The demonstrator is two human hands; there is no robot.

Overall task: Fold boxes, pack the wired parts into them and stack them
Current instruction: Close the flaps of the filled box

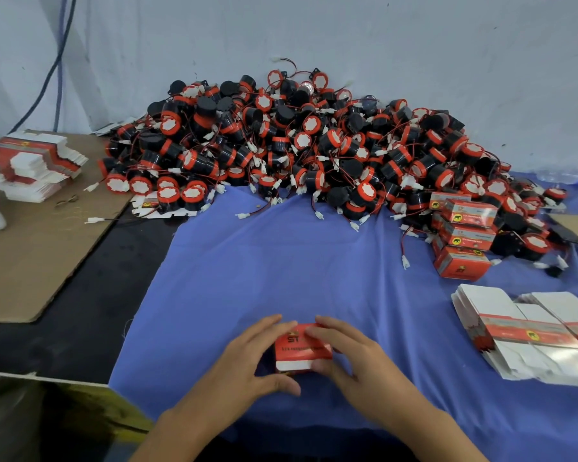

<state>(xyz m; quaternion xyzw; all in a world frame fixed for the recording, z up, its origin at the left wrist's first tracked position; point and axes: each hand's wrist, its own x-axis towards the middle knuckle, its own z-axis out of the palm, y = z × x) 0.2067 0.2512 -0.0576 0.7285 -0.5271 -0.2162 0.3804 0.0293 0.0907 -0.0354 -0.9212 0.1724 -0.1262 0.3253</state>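
Observation:
A small red and white box (302, 349) sits on the blue cloth (281, 261) near the front edge. My left hand (247, 361) grips its left side, thumb below and fingers on top. From the right, my right hand (351, 355) holds it with fingers over its top flap. A big heap of black and red wired parts (297, 145) fills the back of the table. Several packed boxes (461, 238) are stacked at the right of the heap. Flat unfolded boxes (528, 335) lie in a fanned pile at the right.
Another pile of flat boxes (34, 165) rests on a brown cardboard sheet (30, 248) at the left. A plastic bottle (564, 176) lies at the far right. An open carton (64, 411) stands at the lower left. Cables (54, 61) hang on the wall.

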